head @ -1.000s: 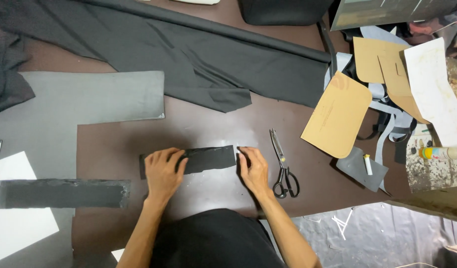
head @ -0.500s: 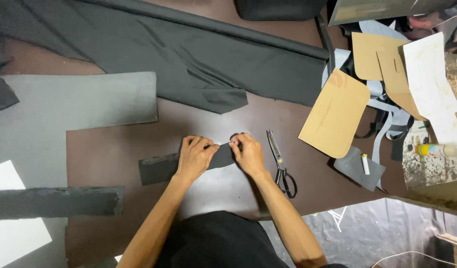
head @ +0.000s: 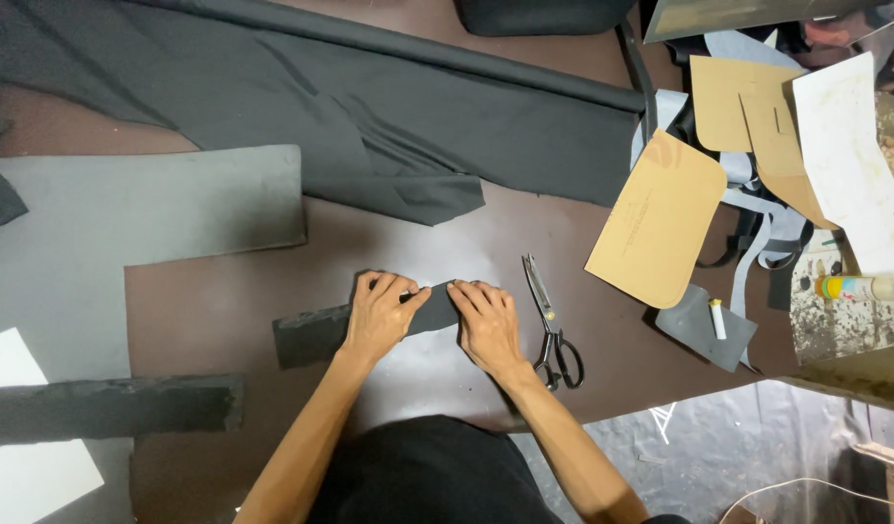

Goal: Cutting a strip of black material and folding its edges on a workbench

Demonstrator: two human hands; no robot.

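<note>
**Both hands on the dark strip**

My left hand (head: 381,315) and right hand (head: 486,322) rest close together on the right end of a dark fabric strip (head: 316,332), which lies flat on the brown table (head: 224,301). Both hands press down with fingers curled over the strip; the left fingertips seem to pinch its edge, and the right hand lies flatter, likely to pin the cloth so it does not slide. Whether the strip is folded under my palms I cannot tell, since the hands cover that part.

Just right of the strip lie the scissors (head: 554,325), shut, blades pointing away from me, within easy reach of my right hand. Farther right of the strip sits a tan card pattern (head: 661,228), with more card and paper pieces beyond it. Behind the strip a large dark cloth (head: 369,116) spreads across the table. Left of the strip are a grey sheet (head: 127,213) and a second dark strip (head: 112,408), nearer to me. The far-right clutter is hard to make out.
</note>
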